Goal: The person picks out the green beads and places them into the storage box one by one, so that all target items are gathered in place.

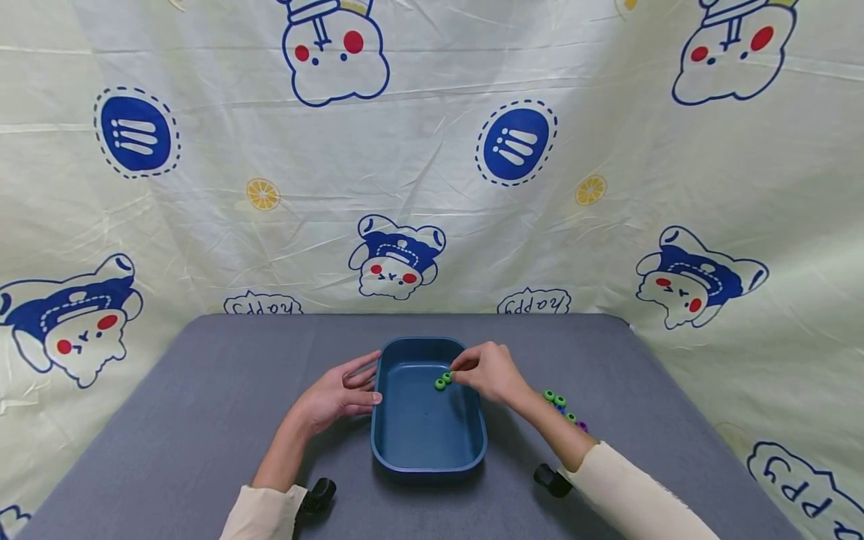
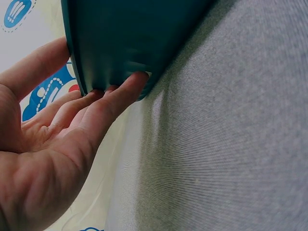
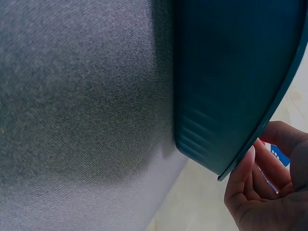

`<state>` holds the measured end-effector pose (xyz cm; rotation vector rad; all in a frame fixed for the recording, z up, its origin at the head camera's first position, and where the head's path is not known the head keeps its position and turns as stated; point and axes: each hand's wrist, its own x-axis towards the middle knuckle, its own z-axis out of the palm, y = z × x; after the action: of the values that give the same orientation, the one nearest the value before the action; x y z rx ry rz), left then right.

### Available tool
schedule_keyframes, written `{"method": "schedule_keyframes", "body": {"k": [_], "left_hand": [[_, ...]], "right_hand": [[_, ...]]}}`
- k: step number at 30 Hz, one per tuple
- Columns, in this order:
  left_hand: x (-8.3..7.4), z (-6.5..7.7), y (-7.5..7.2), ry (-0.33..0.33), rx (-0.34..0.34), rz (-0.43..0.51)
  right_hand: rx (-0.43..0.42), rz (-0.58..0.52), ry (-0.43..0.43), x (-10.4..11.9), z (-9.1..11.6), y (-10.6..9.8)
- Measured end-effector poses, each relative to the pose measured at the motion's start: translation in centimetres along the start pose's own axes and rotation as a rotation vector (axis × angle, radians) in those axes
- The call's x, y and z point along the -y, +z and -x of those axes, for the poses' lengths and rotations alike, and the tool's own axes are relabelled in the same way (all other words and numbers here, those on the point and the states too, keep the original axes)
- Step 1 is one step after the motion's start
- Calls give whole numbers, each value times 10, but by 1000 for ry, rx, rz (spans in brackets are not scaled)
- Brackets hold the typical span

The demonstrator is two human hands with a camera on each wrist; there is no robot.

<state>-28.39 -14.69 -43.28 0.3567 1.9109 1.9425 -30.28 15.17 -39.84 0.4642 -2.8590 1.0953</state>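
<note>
A blue rectangular plastic tray (image 1: 425, 435) stands on the table. My left hand (image 1: 340, 394) rests against its left side, with fingers nearly straight; in the left wrist view those fingertips (image 2: 139, 79) touch the outer wall. Over the tray's right rim reaches my right hand (image 1: 491, 373), thumb and forefinger pinched together at a small green bead (image 1: 448, 376). Another green bead (image 1: 440, 384) lies just beside it inside the tray. In the right wrist view the tray wall (image 3: 226, 96) hides the beads, and the right hand (image 3: 269, 183) shows beyond the rim.
Several loose beads, green (image 1: 561, 401), blue and purple (image 1: 582, 426), lie on the grey table (image 1: 236, 420) to the tray's right, partly behind the right forearm. A printed curtain (image 1: 432, 150) hangs around the table's back and sides. Black wrist devices (image 1: 319, 495) sit at both cuffs.
</note>
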Motion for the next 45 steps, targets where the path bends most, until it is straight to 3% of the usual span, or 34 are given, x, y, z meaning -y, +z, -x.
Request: {"method": "schedule_keyframes", "body": {"k": [45], "left_hand": [[1, -1, -1, -6, -1, 2]], "right_hand": [[4, 25, -26, -2, 0, 5]]}}
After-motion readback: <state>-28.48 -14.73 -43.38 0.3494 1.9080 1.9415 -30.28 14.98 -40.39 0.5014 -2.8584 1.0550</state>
